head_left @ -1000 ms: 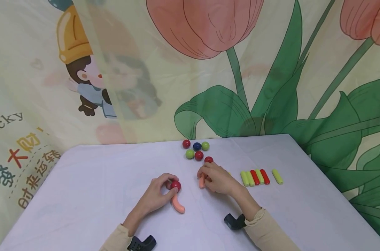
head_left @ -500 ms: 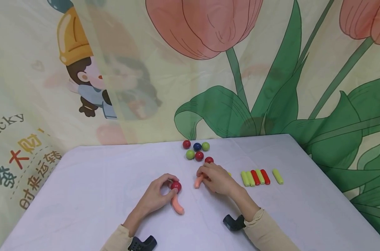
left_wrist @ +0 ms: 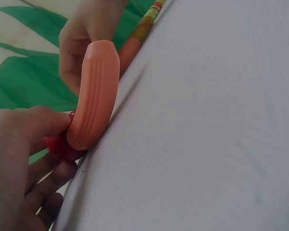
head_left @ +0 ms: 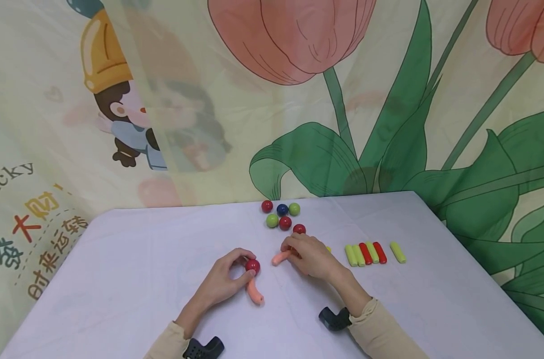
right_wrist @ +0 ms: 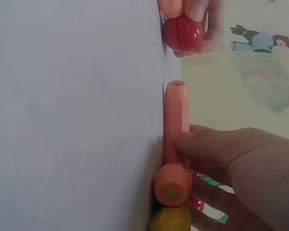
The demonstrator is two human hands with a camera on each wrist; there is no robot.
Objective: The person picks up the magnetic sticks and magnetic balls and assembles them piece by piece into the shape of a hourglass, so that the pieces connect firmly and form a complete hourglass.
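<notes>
My left hand (head_left: 222,276) pinches a red ball (head_left: 252,266) between thumb and fingers, low at the table. Against the ball lies a curved salmon-pink magnetic stick (head_left: 256,293), its free end towards me; in the left wrist view the stick (left_wrist: 98,94) shows ridged sides. To the right, my right hand (head_left: 311,254) pinches a second salmon-pink stick (head_left: 279,258), whose free end points left. The right wrist view shows my thumb on this stick (right_wrist: 176,110). Close by it are another salmon-pink piece (right_wrist: 171,185) and a yellow piece (right_wrist: 171,220), mostly hidden by the hand in the head view.
Several red, green and blue balls (head_left: 284,223) lie at the back of the white-covered table (head_left: 141,269). One red ball (head_left: 299,229) sits just behind my right hand. To the right, green and red sticks (head_left: 365,254) form a row, with one green stick (head_left: 397,253) apart.
The stick in my right hand has turned: its free end has swung from pointing towards me to pointing left. My left hand has stayed almost still on the red ball.
</notes>
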